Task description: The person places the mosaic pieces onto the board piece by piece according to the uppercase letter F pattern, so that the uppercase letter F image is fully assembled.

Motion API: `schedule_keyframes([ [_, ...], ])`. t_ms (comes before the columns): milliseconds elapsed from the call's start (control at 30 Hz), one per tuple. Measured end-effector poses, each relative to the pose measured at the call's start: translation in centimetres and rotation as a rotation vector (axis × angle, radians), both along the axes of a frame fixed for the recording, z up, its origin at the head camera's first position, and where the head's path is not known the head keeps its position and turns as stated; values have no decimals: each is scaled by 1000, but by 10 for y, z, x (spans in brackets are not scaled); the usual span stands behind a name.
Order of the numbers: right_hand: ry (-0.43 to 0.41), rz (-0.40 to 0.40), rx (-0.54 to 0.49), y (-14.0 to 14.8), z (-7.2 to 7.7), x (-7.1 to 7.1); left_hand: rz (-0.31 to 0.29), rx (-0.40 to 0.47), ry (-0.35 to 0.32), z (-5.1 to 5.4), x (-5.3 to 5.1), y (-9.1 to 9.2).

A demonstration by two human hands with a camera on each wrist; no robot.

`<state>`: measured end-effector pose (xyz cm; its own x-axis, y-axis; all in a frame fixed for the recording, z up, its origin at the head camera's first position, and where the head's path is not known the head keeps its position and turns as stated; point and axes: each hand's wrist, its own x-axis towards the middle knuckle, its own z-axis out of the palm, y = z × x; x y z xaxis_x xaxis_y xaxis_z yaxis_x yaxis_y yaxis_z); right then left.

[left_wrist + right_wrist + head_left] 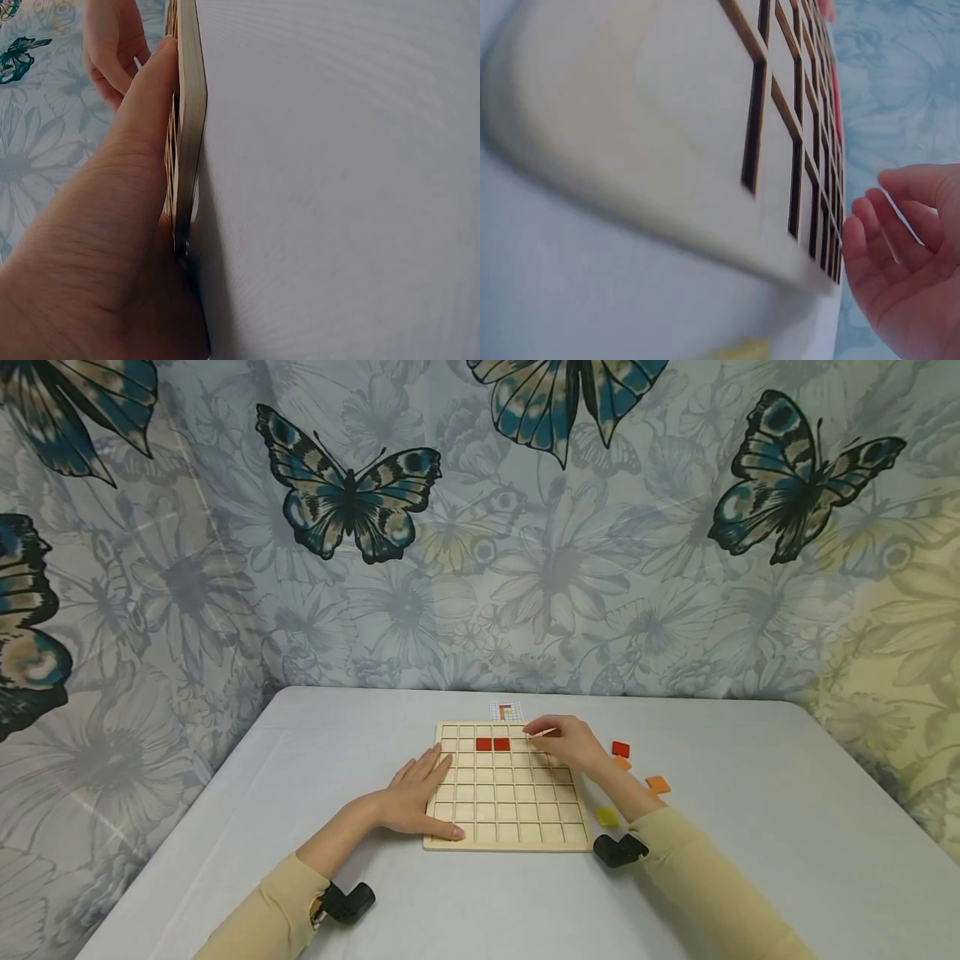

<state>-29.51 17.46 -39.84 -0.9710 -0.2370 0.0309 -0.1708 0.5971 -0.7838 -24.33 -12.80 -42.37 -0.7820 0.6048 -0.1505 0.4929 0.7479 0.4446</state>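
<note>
A pale wooden grid board (pixel 517 846) lies on the white table, with two red square tiles (pixel 492 744) side by side in its second row from the back. My left hand (pixel 411 797) spreads over the board's left edge, the thumb resting near the front-left corner. In the left wrist view, the thumb lies along the board's side (pixel 193 90). Over the back-right part of the board is my right hand (pixel 567 743), fingers loosely bent. The right wrist view shows a gap between its thumb and fingers (pixel 859 236), with nothing visibly held.
Right of the board lie a red tile (pixel 620 749), several orange tiles (pixel 657 785) and a yellow tile (pixel 607 817). A small printed grid card (pixel 506 712) sits behind the board. Butterfly-patterned cloth (pixel 375 627) rises behind the table.
</note>
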Motion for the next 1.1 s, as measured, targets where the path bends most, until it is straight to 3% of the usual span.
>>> schedule_keyframes([
  [233,-50,-57,-47,23,2,3,1,-6,3,1,0,0],
  [433,-12,-99,29,41,5,5,-14,16,10,-2,0,-2],
  [633,-60,-227,80,61,6,5,-17,27,12,-3,-1,-2],
  [867,-12,-320,160,82,4,5,-6,-7,9,0,0,0],
  [1100,-56,-376,168,92,1,6,-11,12,10,-4,-2,-2],
])
